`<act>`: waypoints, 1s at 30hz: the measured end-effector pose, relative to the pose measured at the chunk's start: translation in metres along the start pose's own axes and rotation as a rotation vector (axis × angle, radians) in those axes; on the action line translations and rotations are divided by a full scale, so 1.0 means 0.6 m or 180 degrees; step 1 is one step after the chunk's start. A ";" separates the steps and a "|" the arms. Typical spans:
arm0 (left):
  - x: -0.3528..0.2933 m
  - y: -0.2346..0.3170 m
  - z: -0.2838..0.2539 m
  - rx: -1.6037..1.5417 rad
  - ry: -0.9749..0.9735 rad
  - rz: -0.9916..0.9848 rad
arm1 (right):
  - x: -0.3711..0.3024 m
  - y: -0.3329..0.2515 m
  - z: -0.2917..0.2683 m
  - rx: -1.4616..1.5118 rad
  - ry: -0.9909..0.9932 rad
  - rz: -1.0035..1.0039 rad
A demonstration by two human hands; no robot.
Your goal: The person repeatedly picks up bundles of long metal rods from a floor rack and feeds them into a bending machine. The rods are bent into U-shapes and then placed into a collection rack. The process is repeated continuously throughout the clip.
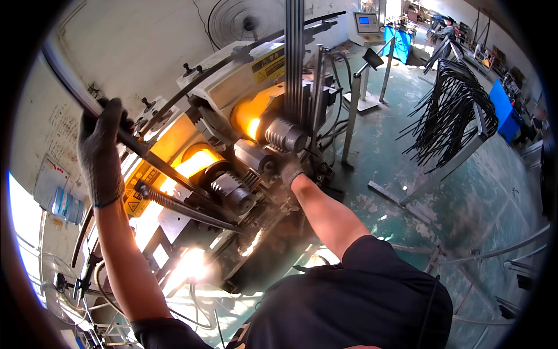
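Observation:
My left hand point(103, 154), in a dark knit glove, is wrapped around a long metal bar point(154, 160). The bar slants from the upper left down toward a rolling machine point(203, 81) with yellow roller guards. Deep in the machine, my gloved right hand point(286, 167) reaches to a grey metal block point(251, 154) between two ridged rollers; its fingers are partly hidden, so their grip cannot be made out. The right roller point(286, 135) sits just above that hand. The left roller point(231, 191) lies nearer to me. A spring-wrapped rod point(186, 210) runs below the bar.
A metal rack point(444, 166) draped with many thin black rods point(450, 110) stands on the green floor at right. A control box point(366, 26) with a blue screen is at the back. A wall fan point(249, 23) hangs behind the machine. Another person point(446, 32) is far off.

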State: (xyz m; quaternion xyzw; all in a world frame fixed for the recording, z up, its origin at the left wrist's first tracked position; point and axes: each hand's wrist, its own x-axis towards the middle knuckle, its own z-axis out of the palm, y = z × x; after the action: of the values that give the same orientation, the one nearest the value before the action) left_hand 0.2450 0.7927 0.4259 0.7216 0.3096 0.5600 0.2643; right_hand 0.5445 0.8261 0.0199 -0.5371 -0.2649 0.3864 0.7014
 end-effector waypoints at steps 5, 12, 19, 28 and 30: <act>0.021 0.002 0.081 0.0233 0.0174 0.0088 | 0.022 0.037 -0.002 -0.0381 -0.0136 -0.0145; 0.017 -0.015 0.067 0.0336 0.0163 0.0192 | -0.015 -0.012 0.004 0.0372 -0.0293 0.0371; 0.021 -0.008 0.092 0.0056 0.0179 0.0189 | 0.002 -0.011 -0.020 -0.0319 0.0081 0.0350; 0.020 -0.006 0.087 0.0073 0.0229 0.0235 | 0.009 0.012 -0.022 -0.2519 0.0179 -0.1847; 0.029 0.015 0.128 -0.0039 0.0129 0.0327 | 0.088 0.086 -0.094 -0.3230 0.0088 -0.2597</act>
State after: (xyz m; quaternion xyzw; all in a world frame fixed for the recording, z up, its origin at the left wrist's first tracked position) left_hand 0.3240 0.7970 0.4258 0.7234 0.2740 0.5892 0.2332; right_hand 0.6055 0.8453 -0.0479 -0.6629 -0.5881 -0.0910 0.4544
